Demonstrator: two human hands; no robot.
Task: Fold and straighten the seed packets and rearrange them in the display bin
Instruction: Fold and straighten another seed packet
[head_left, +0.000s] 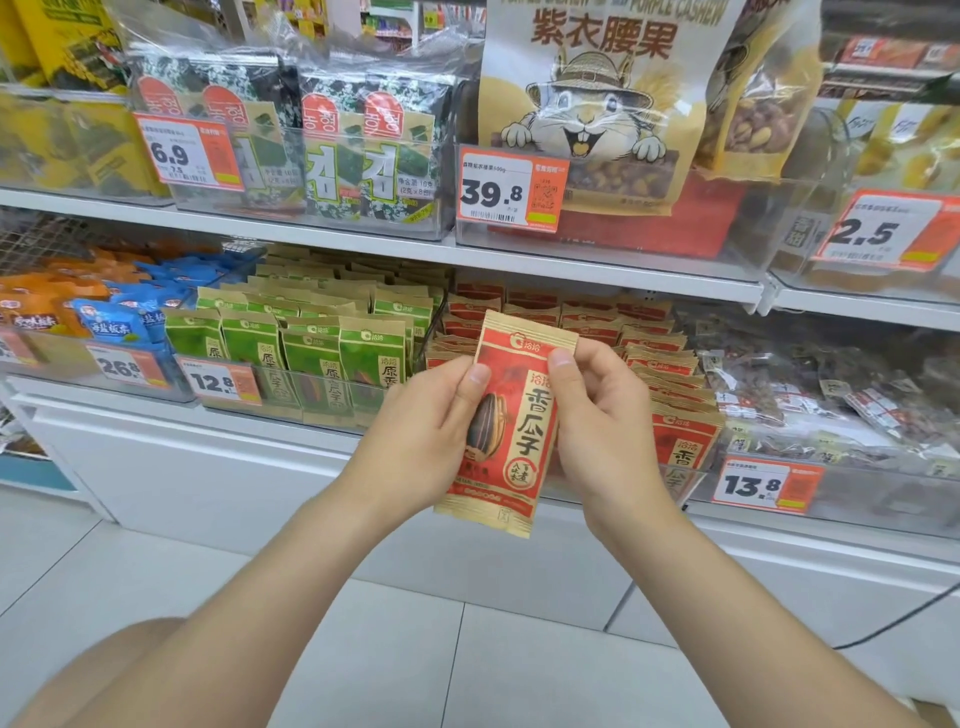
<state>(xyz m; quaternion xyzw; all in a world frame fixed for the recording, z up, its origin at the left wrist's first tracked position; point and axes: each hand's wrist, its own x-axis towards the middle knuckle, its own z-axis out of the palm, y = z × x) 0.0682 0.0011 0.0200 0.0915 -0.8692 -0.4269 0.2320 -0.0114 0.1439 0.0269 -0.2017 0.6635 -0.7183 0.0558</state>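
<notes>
The red and kraft-brown paper seed packet (511, 426) is held in the air in front of the lower shelf, printed face toward the camera. Its long axis is close to upright, with the top leaning a little to the right. The left hand (431, 431) pinches its left edge about halfway up, thumb on the front and fingers curled behind. The right hand (602, 415) pinches the right edge nearer the top corner, thumb also on the front. The grip is thus two-handed and closed on the packet, which lies directly between the hands. It looks flat and smooth, so the straightening seems about done. The coming move turns on what lies behind: the clear plastic display bin (691, 486) sits behind and slightly right of the packet at the shelf's front edge, its standing rows of matching red packets (660, 364) facing forward. The right hand is the nearer to it, and the packet would likely go in upright. A bin of green seed packets (311, 353) stands just beside on the left.
</notes>
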